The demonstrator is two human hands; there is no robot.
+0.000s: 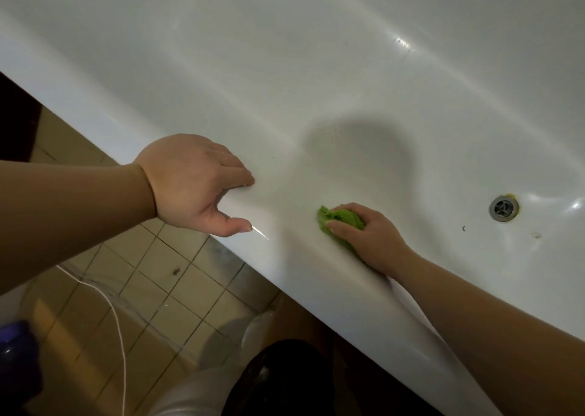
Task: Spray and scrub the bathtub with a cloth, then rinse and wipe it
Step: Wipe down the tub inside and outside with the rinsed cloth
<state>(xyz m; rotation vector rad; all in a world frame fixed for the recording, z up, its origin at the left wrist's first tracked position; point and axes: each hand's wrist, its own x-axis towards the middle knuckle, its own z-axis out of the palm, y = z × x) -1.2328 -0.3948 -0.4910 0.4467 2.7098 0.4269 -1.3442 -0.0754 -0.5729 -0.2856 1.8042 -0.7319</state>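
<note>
There is a single view, from a wide-angle camera worn on the person's head, looking forward and steeply down from close above the near rim of the bathtub [177, 149]. The frame is tilted, so the rim runs diagonally from upper left to lower right. Both forearms enter from the bottom edges. The left hand [196, 184] lies up and left of the right hand [370, 238] gripping the cloth [340, 222]; the drain [504, 208] sits right of that grip, the tiled floor [164, 289] down-left.
</note>
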